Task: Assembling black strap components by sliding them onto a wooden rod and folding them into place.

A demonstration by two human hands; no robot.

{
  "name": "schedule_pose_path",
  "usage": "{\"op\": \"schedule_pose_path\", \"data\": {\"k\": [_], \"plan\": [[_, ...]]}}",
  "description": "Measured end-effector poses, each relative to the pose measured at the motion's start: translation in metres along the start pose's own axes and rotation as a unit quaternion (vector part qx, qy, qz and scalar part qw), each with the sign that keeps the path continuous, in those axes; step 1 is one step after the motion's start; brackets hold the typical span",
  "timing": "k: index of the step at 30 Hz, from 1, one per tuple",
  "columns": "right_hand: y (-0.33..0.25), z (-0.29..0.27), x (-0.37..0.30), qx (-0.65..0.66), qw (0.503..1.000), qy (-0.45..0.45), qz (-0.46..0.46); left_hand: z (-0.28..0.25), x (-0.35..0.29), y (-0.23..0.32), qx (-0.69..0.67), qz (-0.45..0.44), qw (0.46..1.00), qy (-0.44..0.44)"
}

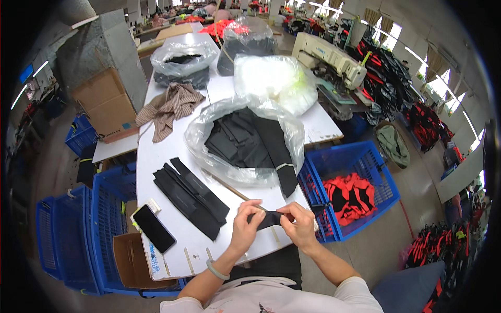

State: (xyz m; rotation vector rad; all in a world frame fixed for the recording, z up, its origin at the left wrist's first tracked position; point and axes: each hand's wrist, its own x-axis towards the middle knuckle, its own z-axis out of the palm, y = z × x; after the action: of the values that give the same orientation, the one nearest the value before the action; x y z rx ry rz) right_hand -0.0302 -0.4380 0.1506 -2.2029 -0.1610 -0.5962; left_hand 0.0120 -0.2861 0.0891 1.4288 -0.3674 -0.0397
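Observation:
Near the table's front edge, a small black fabric strip (270, 220) is stretched between my two hands. My left hand (244, 228) pinches one end with thumb and fingers, and my right hand (299, 225) pinches the other. Beyond them stands an open clear plastic bag (195, 148) filled with black fabric pieces (235, 138). A bundle of these, tied with a pale band, hangs over the bag's near rim. Left of my hands, overlapping black fabric strips (190, 198) lie flat on the white table (156, 130). A thin wooden stick (229, 186) points toward my left hand.
A phone (154, 228) leans at the table's left edge. Blue crates (360, 151) flank the table; the right one holds red and black garments (349, 198). Farther back are a striped cloth (169, 109), more plastic bags (182, 57) and a sewing machine (329, 57).

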Motion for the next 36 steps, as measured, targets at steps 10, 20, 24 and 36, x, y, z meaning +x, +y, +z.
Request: {"op": "schedule_pose_path", "data": {"k": [10,20,24,36], "plan": [[-0.006,0.017,-0.001,-0.032,0.998,0.012,-0.053,0.023,-0.014,0.02,0.066,0.029,0.994,0.082],[-0.009,0.026,-0.002,-0.097,0.992,0.04,-0.077,0.022,-0.015,0.016,0.018,0.011,0.995,0.1],[-0.011,0.03,-0.004,-0.09,0.992,0.023,-0.085,0.022,-0.015,0.007,0.091,0.069,0.983,0.141],[-0.003,0.058,-0.007,-0.058,0.995,0.069,-0.048,0.017,-0.016,0.0,0.309,0.129,0.917,0.218]]}}
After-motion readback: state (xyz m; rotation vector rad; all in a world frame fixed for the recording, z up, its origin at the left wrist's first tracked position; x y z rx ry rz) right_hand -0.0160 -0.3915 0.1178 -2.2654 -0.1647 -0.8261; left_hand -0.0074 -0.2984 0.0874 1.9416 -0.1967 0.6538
